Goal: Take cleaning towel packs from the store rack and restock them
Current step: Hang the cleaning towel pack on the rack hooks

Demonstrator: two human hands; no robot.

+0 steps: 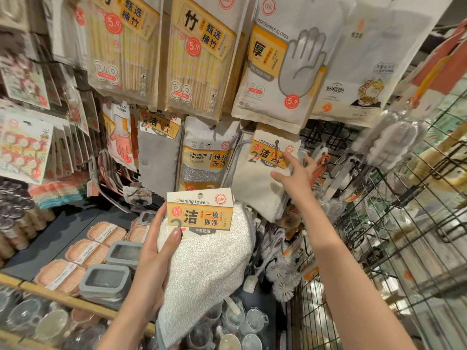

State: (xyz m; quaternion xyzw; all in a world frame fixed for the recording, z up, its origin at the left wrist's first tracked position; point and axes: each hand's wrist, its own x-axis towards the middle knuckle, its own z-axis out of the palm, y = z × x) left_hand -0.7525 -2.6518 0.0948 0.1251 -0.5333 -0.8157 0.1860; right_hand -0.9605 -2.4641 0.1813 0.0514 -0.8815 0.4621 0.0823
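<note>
My left hand (154,251) grips a white cleaning towel pack (207,258) with an orange "Cleaning towels" card, held in front of the rack, thumb on the card's lower corner. Several more white cleaning towel packs (255,178) hang on a hook (276,144) on the rack. My right hand (294,175) reaches up to these hanging packs; its fingers touch the right edge of the front pack's card, thumb spread toward the towel. Whether the fingers curl behind the pack is hidden.
A cleaning sponge pack (207,157) and grey cloth pack (159,152) hang left of the towels. Chopstick packs (199,54) and disposable gloves (283,61) hang above. A black wire rack (394,223) stands right. Soap boxes (106,281) and brushes (280,276) lie below.
</note>
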